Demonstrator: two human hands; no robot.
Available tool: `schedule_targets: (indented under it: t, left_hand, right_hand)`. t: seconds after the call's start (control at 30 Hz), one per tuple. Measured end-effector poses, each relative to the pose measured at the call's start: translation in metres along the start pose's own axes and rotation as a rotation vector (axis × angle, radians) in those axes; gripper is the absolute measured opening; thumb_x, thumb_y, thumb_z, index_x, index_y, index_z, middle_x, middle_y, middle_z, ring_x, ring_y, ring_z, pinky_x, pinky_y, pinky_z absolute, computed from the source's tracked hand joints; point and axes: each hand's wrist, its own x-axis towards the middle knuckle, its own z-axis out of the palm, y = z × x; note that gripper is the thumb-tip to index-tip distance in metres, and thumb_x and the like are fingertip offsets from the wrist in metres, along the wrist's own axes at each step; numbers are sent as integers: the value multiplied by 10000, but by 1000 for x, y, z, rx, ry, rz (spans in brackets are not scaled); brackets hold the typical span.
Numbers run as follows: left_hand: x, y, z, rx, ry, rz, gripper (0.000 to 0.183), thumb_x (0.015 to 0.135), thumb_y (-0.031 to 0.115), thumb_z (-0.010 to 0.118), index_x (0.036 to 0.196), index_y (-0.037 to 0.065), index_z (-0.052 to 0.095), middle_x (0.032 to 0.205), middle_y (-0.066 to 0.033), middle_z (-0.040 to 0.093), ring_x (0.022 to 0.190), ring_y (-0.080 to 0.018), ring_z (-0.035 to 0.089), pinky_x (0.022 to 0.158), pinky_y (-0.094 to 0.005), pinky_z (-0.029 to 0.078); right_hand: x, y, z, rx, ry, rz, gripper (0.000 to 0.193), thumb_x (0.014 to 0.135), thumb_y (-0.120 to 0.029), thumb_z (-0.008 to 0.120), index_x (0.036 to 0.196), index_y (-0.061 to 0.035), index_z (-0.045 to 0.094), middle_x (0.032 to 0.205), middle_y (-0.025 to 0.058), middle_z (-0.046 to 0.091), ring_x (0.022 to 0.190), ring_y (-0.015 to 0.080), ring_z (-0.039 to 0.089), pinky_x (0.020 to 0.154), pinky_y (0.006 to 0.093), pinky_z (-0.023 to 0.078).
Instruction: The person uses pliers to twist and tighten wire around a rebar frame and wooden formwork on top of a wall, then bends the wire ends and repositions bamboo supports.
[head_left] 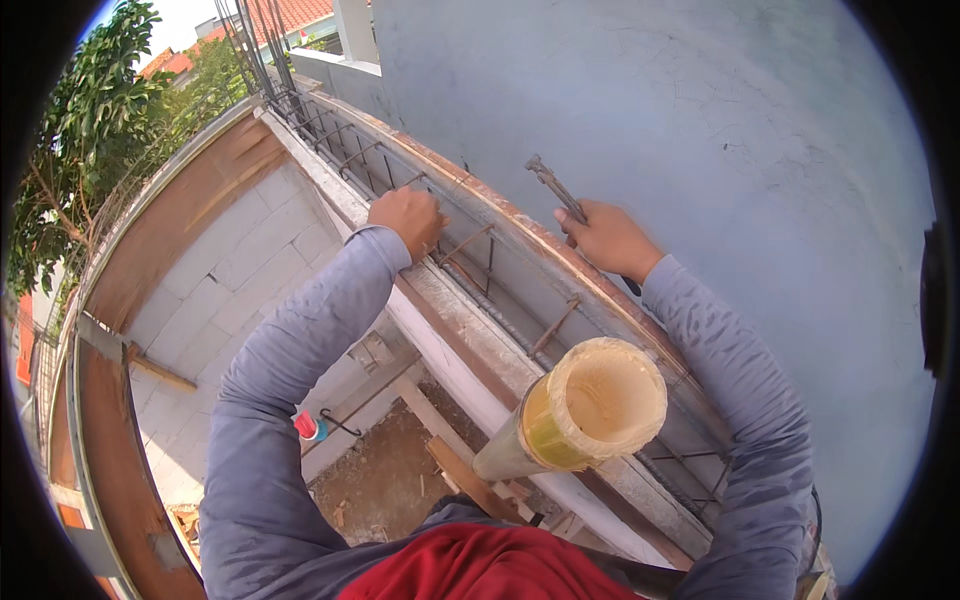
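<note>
My left hand (408, 222) is closed over the near edge of a narrow wooden form, at the rebar cage (470, 240) that runs along inside it. Its fingertips point away from me, and what they grip is hidden. Above the far side of the form, my right hand (612, 240) grips a pair of worn metal pincers (556, 188). The tool's head points up and left, and a dark handle end shows below the fist. Its jaws touch nothing that I can see.
A thick bamboo post (545, 415) with a cut, hollow top rises close in front of me. Beyond the form stands a grey plastered wall (760, 150). To the left, plywood boards (190, 205) top a block wall (250, 235). Far below is a dirt floor (390, 470) with loose planks.
</note>
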Motion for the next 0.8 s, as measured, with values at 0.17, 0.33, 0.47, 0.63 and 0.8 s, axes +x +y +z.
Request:
schedule_targets:
  t: [0.17,0.33,0.47,0.63,0.8]
  left_hand:
    - [45,-42,-28,-142,265,163,299,1006,365,618,1042,115,778,961,-173,755,913,-383,715,830,-477,559]
    - [59,-52,-11,-305,275,66,374,1012,372,631,916,34,760,889,-168,739,848,-308,712,776,-430,534]
    - [24,-69,13,-700,73,57,448,1015,395,651,836,-9,726,769,-106,666,753,-209,645,709,-346,490]
    - [13,-82,32,-812,278,357,445,1020,367,665,766,3,689,729,-31,564,764,-167,555,710,-331,441]
    - [-12,-86,49,-902,438,335,539,991,398,689,681,-11,523,713,-47,448,739,-202,451,708,-347,397]
  right_hand:
    - [-3,-11,9,-198,133,-50,570,994,-539,604,967,24,685,847,213,708,834,397,685,786,470,528]
    - [0,-39,13,-366,128,-195,536,927,-533,694,944,2,700,867,213,705,865,392,689,791,488,536]
    - [10,-50,29,-372,123,-225,419,916,-471,711,1004,-61,718,928,163,733,926,373,706,836,493,552]
    - [6,-43,27,-261,198,-219,362,907,-409,708,973,-54,687,915,156,695,897,378,666,785,493,519]
    - [7,-44,26,-298,205,-251,358,914,-416,709,1021,-75,693,1020,131,713,990,353,684,846,485,537]
